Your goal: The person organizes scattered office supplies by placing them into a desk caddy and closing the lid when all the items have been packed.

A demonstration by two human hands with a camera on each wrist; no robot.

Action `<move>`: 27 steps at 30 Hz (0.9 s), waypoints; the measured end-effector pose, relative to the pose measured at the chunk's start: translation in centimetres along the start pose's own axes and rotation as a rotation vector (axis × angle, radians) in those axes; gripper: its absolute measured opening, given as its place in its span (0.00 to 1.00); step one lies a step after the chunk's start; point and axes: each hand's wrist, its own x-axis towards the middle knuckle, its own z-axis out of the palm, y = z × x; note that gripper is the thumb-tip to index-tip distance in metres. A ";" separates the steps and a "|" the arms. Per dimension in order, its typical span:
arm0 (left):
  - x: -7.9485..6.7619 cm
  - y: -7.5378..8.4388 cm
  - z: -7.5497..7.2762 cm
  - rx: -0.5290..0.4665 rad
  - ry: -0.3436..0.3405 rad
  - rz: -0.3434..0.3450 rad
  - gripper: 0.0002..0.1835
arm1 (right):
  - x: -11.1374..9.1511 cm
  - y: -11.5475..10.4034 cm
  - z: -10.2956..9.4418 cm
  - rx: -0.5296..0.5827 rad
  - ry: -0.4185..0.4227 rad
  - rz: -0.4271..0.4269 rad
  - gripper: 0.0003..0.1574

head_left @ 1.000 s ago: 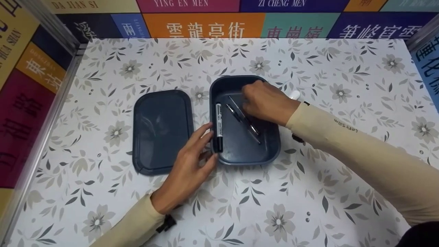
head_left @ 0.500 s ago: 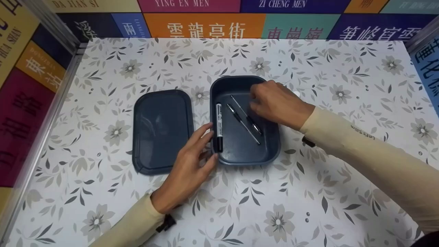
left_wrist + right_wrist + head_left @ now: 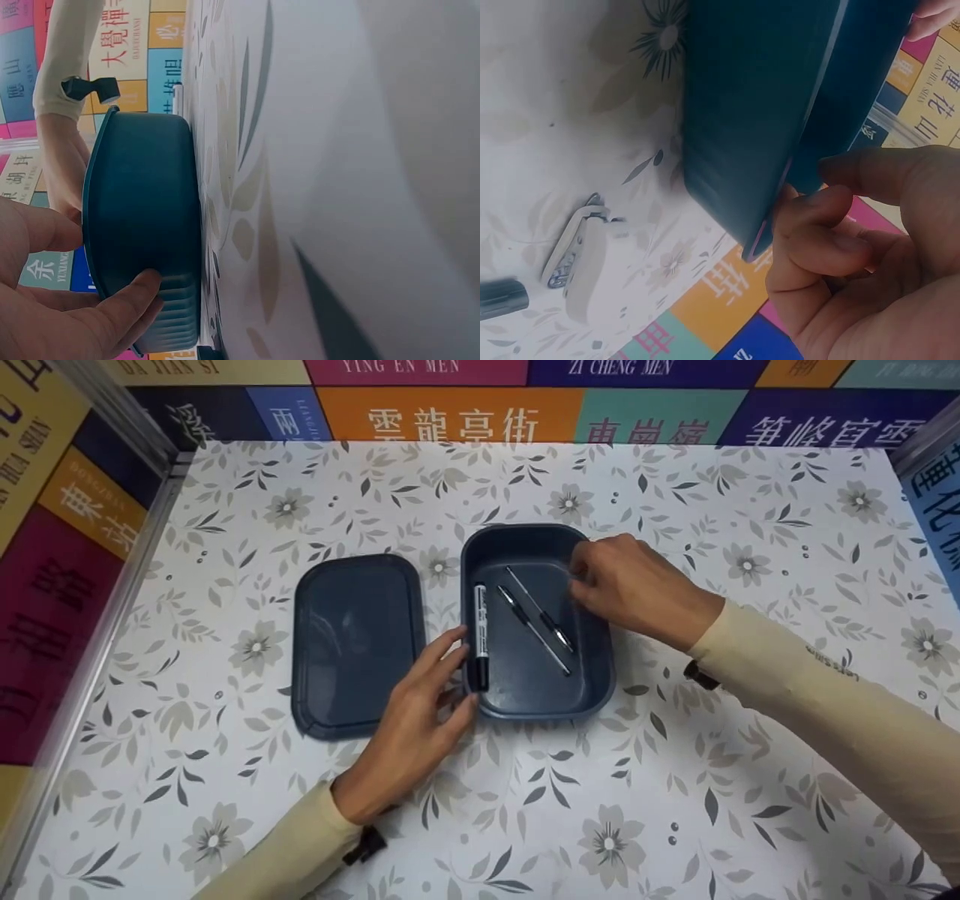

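A dark blue lidless box (image 3: 540, 706) stands on the table. Inside, a black-and-white marker (image 3: 481, 637) lies along its left wall, with two clear pens (image 3: 534, 630) with black grips slanting across the floor. My left hand (image 3: 409, 724) rests fingers and thumb against the box's left side; in the left wrist view its fingertips (image 3: 142, 289) touch the outer wall. At the upper right rim is my right hand (image 3: 637, 585), fingers loosely bent. In the right wrist view nothing shows between its thumb and fingers, which overlap the rim.
Left of the box lies its flat blue lid (image 3: 356, 645). In the right wrist view a white stapler (image 3: 589, 262) and a dark cylindrical piece (image 3: 502, 298) lie on the table beyond the box. Printed panels (image 3: 450, 416) edge the flower-patterned table (image 3: 615, 780).
My right hand has moved right, from over the inside of the box to its right rim. One pen has shifted, so the two now lie side by side. My left hand has stayed put.
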 end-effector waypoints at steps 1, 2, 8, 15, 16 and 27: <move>0.0 0.0 0.0 -0.001 -0.001 0.000 0.33 | -0.1 0.1 -0.1 0.005 0.001 0.003 0.13; 0.0 0.0 0.0 -0.004 -0.004 -0.003 0.33 | -0.3 0.2 -0.2 0.007 0.003 0.004 0.13; 0.1 0.0 0.1 -0.016 -0.009 -0.010 0.32 | -1.3 0.6 -0.6 0.021 0.019 -0.004 0.11; 0.0 0.0 0.1 -0.024 -0.003 -0.007 0.32 | -2.5 1.7 -1.1 0.023 0.047 -0.021 0.12; 0.0 0.0 0.1 -0.026 -0.003 -0.006 0.32 | -2.6 1.9 -1.2 0.024 0.047 -0.018 0.13; 0.0 0.0 0.1 0.001 0.005 -0.005 0.32 | -4.2 3.8 -1.6 0.001 0.046 0.069 0.12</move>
